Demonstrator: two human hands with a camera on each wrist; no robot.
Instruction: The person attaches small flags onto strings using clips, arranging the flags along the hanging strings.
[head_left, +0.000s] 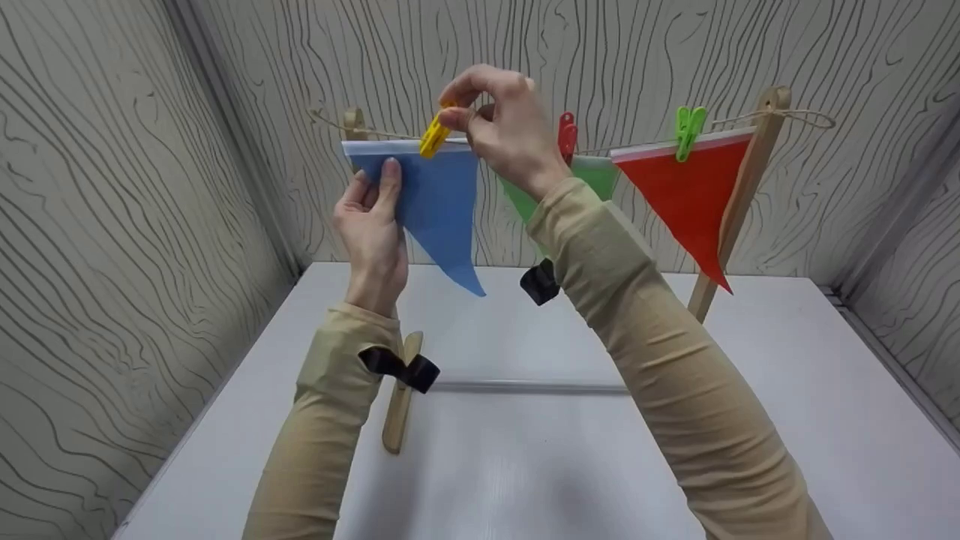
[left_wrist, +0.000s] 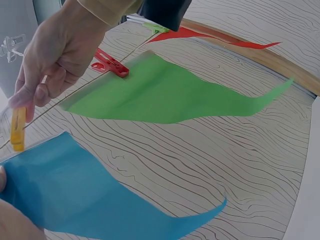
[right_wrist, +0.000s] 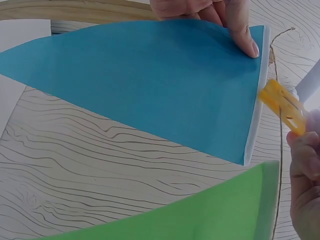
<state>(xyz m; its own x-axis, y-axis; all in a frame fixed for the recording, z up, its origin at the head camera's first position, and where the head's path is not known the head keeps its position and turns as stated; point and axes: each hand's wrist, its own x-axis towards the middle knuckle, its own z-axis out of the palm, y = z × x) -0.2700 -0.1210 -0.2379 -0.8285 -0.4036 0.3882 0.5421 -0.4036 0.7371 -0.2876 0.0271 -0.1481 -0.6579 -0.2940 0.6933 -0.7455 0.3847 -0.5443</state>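
A blue triangular flag point(head_left: 442, 195) with a white top edge is held at its upper left by my left hand point(head_left: 375, 225), thumb on the front and fingers behind. My right hand point(head_left: 514, 127) pinches a yellow clothespin point(head_left: 433, 138) between thumb and fingers. In the right wrist view the tip of the yellow clothespin point(right_wrist: 282, 105) meets the flag's white edge, with the twine point(right_wrist: 281, 165) passing behind the clothespin's body. Whether its jaws grip the flag I cannot tell. Along the same twine hang a green flag point(left_wrist: 165, 92) under a red clothespin point(left_wrist: 111, 64) and a red flag point(head_left: 686, 187) under a green clothespin point(head_left: 688, 133).
The twine runs between a right wooden post point(head_left: 739, 202) and a left wooden post point(head_left: 354, 120). A wooden foot point(head_left: 397, 427) lies on the white table point(head_left: 510, 465) below my left wrist. Wood-grain patterned walls point(head_left: 97, 225) enclose the back and sides.
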